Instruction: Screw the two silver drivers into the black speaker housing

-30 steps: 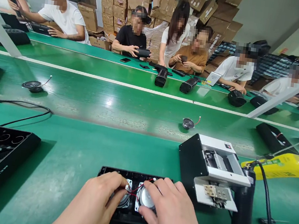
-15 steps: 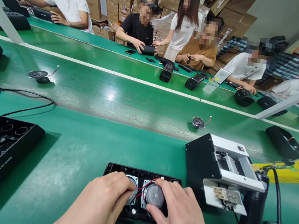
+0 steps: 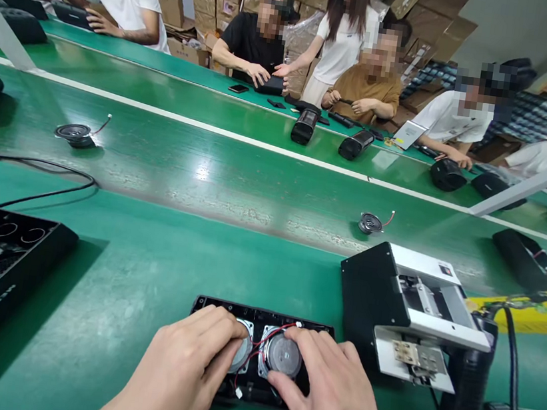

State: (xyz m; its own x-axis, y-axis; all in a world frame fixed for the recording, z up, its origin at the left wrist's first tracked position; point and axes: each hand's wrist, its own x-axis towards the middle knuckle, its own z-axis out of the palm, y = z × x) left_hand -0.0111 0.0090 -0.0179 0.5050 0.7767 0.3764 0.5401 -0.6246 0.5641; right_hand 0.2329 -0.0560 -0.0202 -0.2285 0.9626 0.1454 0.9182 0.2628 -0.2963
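Observation:
Two round speaker drivers sit side by side in a black speaker panel (image 3: 259, 315) on the green bench in front of me. My left hand (image 3: 192, 362) is closed on the left speaker driver (image 3: 241, 352), thumb and fingers at its edge, hiding much of it. Around the rim of the right speaker driver (image 3: 284, 354) my right hand (image 3: 326, 380) is curled, thumb below and fingers above. Thin red and black wires (image 3: 262, 345) cross between the drivers. One white plug (image 3: 239, 393) lies below them, another near my right fingertips.
A black and white screw feeder (image 3: 411, 304) stands to the right, beside a black power screwdriver (image 3: 464, 385). At left lies an open black speaker housing (image 3: 15, 285) and a black cable (image 3: 56, 170). Loose speakers (image 3: 370, 223) rest on the belt. Several people sit across it.
Both hands keep their hold on the drivers, nearly still. The lower white plug has shifted slightly down and left. The camera view has moved slightly.

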